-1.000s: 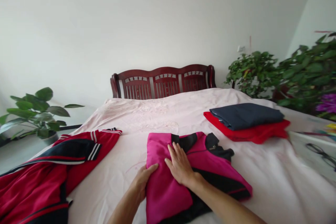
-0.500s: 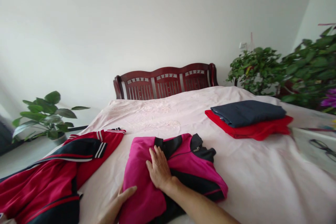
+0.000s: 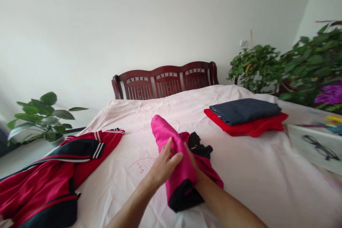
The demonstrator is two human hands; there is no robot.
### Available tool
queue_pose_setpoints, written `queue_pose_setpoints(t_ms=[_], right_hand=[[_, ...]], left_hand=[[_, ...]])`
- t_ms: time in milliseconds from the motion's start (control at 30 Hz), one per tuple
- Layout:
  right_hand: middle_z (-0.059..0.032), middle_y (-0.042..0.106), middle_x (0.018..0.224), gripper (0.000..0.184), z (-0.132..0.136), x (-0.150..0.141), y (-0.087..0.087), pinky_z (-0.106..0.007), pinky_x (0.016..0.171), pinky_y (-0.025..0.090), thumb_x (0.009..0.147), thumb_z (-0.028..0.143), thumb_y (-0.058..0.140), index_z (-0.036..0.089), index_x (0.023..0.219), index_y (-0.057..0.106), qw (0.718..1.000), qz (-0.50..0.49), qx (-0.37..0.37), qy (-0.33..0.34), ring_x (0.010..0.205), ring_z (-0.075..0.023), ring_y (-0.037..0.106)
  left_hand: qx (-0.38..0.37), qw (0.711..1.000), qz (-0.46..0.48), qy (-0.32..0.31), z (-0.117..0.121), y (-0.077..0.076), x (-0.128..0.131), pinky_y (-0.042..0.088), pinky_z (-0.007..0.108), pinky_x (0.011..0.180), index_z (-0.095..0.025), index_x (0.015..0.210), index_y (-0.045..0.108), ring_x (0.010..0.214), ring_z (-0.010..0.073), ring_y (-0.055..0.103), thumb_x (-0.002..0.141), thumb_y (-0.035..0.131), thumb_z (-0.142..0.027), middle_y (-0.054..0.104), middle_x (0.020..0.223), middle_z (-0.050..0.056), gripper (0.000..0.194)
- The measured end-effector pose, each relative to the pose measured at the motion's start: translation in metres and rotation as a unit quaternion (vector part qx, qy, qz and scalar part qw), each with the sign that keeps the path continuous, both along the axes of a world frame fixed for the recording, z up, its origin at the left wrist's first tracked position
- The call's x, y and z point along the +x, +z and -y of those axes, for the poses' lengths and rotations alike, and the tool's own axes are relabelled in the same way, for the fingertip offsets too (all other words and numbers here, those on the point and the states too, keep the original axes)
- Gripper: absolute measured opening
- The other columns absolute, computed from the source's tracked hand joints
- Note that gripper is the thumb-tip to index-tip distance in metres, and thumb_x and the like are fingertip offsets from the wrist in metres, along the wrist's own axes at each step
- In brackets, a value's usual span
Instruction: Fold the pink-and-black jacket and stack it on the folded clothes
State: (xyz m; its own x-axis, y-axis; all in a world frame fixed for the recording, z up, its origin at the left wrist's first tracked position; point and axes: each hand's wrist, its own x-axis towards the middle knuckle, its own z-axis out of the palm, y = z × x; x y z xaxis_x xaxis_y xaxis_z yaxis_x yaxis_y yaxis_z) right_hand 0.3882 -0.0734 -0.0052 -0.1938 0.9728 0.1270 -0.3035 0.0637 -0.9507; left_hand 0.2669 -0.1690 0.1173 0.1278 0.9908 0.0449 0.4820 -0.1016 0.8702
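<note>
A pink and black zip jacket (image 3: 176,135) lies on the bed, its left part folded over into a thick, raised roll. The black collar and a lower pink edge show to the right of the roll. My left hand (image 3: 166,162) is closed on the roll's left side, thumb across the top of the cloth. Against the right side, my right hand (image 3: 192,160) grips the same roll; most of its fingers are hidden behind the fabric. Black lining shows at the roll's near end.
A red and navy striped jacket (image 3: 50,174) is spread at the left. Folded dark-blue cloth (image 3: 244,110) rests on folded red cloth (image 3: 256,128) at the right. Eyeglasses (image 3: 320,148) lie farther right. Potted plants (image 3: 42,117) and a wooden headboard (image 3: 165,82) stand beyond the pale bedspread (image 3: 262,181).
The jacket's left part has been lifted and turned rightward into a roll. My left hand moved up and right onto it; my right hand shifted from lying on top to its right side.
</note>
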Motion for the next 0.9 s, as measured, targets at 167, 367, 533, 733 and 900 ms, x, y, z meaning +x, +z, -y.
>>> queue_pose_setpoints(t_ms=[167, 367, 533, 733, 900], right_hand=[[-0.0163, 0.072, 0.106, 0.055, 0.009, 0.099, 0.002, -0.054, 0.109, 0.040, 0.086, 0.064, 0.041, 0.019, 0.095, 0.070, 0.986, 0.004, -0.129, 0.103, 0.120, -0.0314, 0.060], [-0.0144, 0.059, 0.138, 0.049, 0.001, 0.142, 0.032, -0.044, 0.116, 0.033, 0.088, 0.042, 0.050, 0.015, 0.128, 0.060, 0.949, 0.282, -0.069, -0.124, 0.132, -0.0274, 0.051], [-0.0065, 0.046, 0.152, 0.055, -0.034, 0.093, 0.077, -0.039, 0.121, 0.023, 0.097, 0.044, 0.036, 0.021, 0.147, 0.045, 0.878, 0.416, 0.197, -0.133, 0.142, -0.0197, 0.038], [-0.0062, 0.040, 0.156, 0.057, -0.066, 0.045, 0.033, -0.047, 0.122, 0.012, 0.094, 0.044, 0.046, 0.022, 0.147, 0.047, 0.786, 0.572, 0.234, 0.009, 0.149, -0.0247, 0.025], [-0.0082, 0.044, 0.154, 0.055, -0.080, 0.056, 0.014, -0.043, 0.122, 0.017, 0.089, 0.038, 0.054, 0.020, 0.141, 0.053, 0.798, 0.560, 0.223, -0.020, 0.147, -0.0225, 0.029]], left_hand=[[0.137, 0.954, -0.230, -0.135, 0.001, -0.043, 0.059, 0.032, 0.057, 0.114, -0.025, 0.148, 0.046, 0.131, 0.0358, 0.048, 0.093, 0.048, -0.049, 0.056, 0.140, 0.014, 0.060], [0.178, 0.940, -0.243, -0.162, 0.012, -0.095, 0.084, 0.018, 0.063, 0.120, -0.029, 0.151, 0.038, 0.147, 0.0362, 0.029, 0.093, 0.051, -0.051, 0.037, 0.159, 0.012, 0.064], [0.219, 0.921, -0.272, -0.170, 0.014, -0.106, 0.085, 0.024, 0.067, 0.117, -0.031, 0.153, 0.034, 0.146, 0.0385, 0.032, 0.089, 0.056, -0.058, 0.035, 0.159, 0.016, 0.073], [0.324, 0.866, -0.324, -0.198, 0.012, -0.148, 0.089, 0.040, 0.061, 0.111, -0.023, 0.156, 0.025, 0.136, 0.0370, 0.048, 0.087, 0.059, -0.053, 0.043, 0.153, 0.015, 0.083], [0.423, 0.835, -0.303, -0.179, 0.010, -0.169, 0.075, 0.047, 0.043, 0.108, -0.029, 0.148, 0.041, 0.123, 0.0249, 0.062, 0.097, 0.049, -0.029, 0.061, 0.138, 0.006, 0.051]])
